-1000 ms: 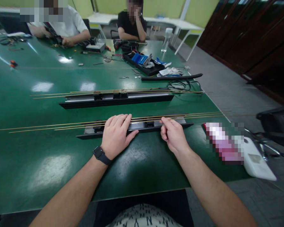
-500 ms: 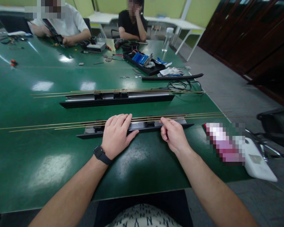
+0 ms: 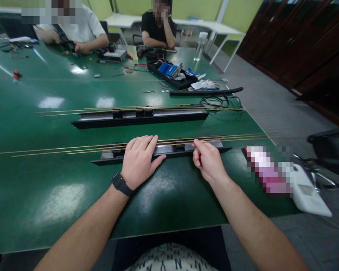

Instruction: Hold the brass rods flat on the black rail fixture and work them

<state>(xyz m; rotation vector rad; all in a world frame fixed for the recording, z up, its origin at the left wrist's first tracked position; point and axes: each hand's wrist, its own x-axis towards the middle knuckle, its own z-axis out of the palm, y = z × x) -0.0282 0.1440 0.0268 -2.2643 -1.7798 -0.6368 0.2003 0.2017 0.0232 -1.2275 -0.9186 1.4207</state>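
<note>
A long black rail (image 3: 175,151) lies across the green table (image 3: 59,195) in front of me, with thin brass rods (image 3: 59,149) running along its top and sticking out far to both sides. My left hand (image 3: 138,160), a dark watch on its wrist, lies flat on the rail and rods with fingers stretched out. My right hand (image 3: 209,160) is curled, its fingertips pinched on a brass rod near the rail's right end.
A second black rail (image 3: 138,117) with brass rods lies farther back. A black tray (image 3: 172,75) of parts, a coiled cable (image 3: 217,101), a clear bottle (image 3: 199,47) and a white device (image 3: 307,192) are at the right. Two people sit at the far end.
My right hand has shifted slightly to the right along the rod. The left hand stays flat on the rail.
</note>
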